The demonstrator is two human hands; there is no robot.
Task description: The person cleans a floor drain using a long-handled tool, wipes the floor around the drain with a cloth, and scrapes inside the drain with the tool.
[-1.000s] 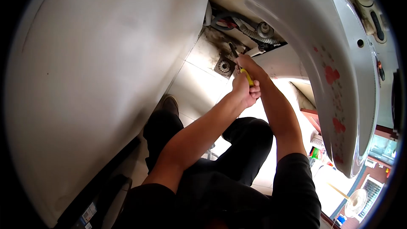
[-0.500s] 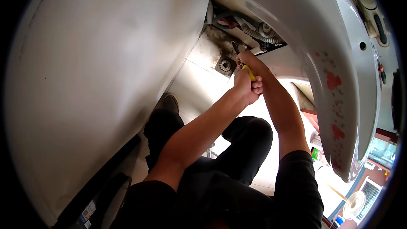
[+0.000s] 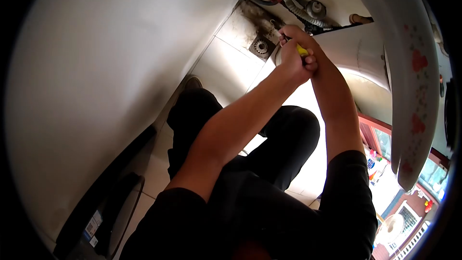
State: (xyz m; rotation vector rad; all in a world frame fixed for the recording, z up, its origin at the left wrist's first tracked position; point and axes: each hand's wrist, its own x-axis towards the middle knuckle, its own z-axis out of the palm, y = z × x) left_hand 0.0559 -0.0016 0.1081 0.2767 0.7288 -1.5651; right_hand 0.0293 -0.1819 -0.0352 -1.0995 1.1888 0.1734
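Both arms [image 3: 236, 130] are stretched forward; the left hand [image 3: 296, 62] is curled closed, the right hand [image 3: 295, 34] bent inward just beyond.

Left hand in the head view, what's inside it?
Part of a yellow-handled tool shows inside the left hand. The closed fist covers the rest of its handle, and the right hand covers part farther forward, so its full shape can't be seen.
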